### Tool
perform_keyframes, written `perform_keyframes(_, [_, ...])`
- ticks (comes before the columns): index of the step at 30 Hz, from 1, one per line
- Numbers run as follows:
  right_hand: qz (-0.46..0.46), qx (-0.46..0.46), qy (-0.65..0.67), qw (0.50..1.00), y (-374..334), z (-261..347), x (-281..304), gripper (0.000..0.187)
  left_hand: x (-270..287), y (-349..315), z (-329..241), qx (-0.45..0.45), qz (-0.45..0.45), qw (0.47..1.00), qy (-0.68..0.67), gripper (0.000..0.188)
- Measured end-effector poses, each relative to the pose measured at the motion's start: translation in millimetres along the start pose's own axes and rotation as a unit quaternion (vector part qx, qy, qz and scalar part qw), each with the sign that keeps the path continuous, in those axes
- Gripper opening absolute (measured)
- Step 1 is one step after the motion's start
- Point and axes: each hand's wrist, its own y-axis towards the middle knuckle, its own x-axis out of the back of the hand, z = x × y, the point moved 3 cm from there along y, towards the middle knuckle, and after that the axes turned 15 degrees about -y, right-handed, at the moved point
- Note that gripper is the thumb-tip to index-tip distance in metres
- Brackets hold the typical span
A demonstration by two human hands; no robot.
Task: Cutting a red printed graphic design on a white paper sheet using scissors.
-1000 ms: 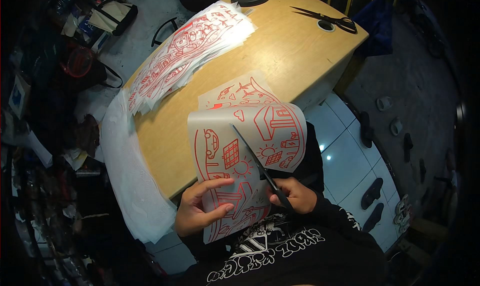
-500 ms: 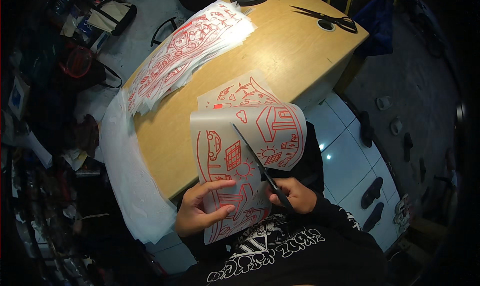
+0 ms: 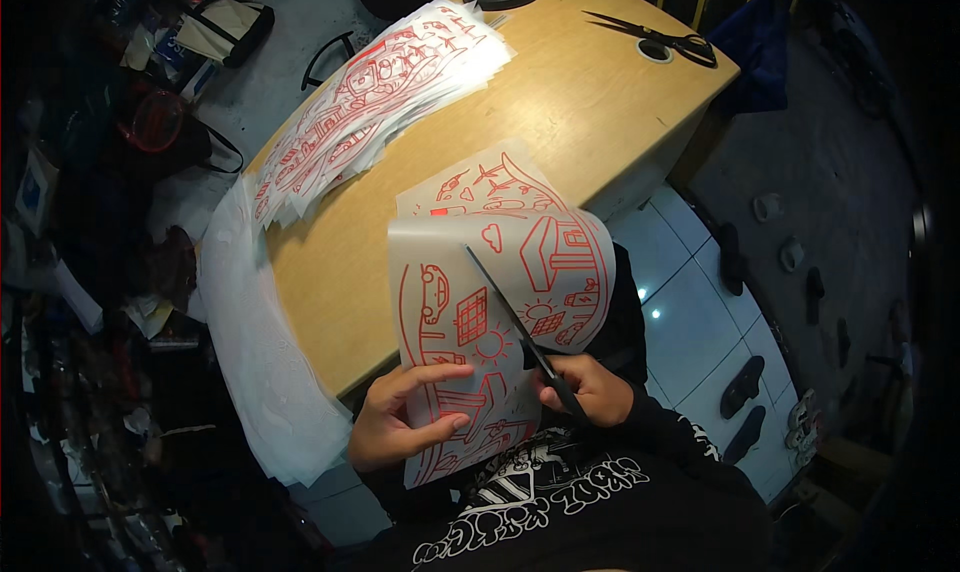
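A translucent sheet with red line drawings [image 3: 440,242] hangs curved over the table's near edge, showing a car, suns, panels and houses. My right hand [image 3: 590,390] is closed round the black handles of a pair of scissors [image 3: 515,320]. Their long blades point up and left across the sheet, the tip below a small red cloud. To the left, my left hand [image 3: 410,412] rests at the sheet's side edge, index finger and thumb stretched apart over it. Its other fingers are partly hidden. Under the sheet's far edge lies another printed piece [image 3: 480,187].
On the wooden table [image 3: 570,82] lies a stack of red-printed sheets [image 3: 370,97] at the far left. A second pair of black scissors [image 3: 690,47] rests by a white-rimmed hole at the far right. White sheeting [image 3: 240,322] drapes over the left edge. Sandals [image 3: 743,387] stand on the tiles.
The printed sheet has shifted slightly to the right, and its right part has dropped a little. Both hands and the scissors are nearly where they were.
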Motion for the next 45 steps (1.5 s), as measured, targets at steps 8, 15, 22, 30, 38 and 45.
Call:
perform_keyframes(8, [-0.007,0.006,-0.002,1.0,2.0,-2.7,-0.6,0.032,3.2,-0.8,3.2,0.02,0.006,1.0,-0.002,0.043])
perform_keyframes(15, [0.006,-0.012,-0.003,1.0,3.9,-1.8,1.5,0.03,8.5,-0.1,4.3,0.006,0.022,1.0,0.005,0.043])
perform_keyframes(22, [-0.006,0.011,-0.02,1.0,6.8,1.2,3.5,0.03,11.6,0.3,1.4,0.011,0.031,0.999,-0.01,0.043])
perform_keyframes(30, [0.018,-0.009,-0.049,0.999,8.4,8.5,6.7,0.03,21.0,-2.3,8.0,0.017,0.051,0.998,-0.027,0.044])
perform_keyframes(38, [0.021,-0.005,-0.051,0.998,11.3,4.2,9.0,0.031,27.8,1.9,7.5,0.01,0.086,0.996,-0.02,0.044])
perform_keyframes(45, [0.031,-0.002,-0.054,0.998,13.8,7.2,7.3,0.031,33.6,-0.8,3.3,0.003,0.101,0.995,-0.023,0.044])
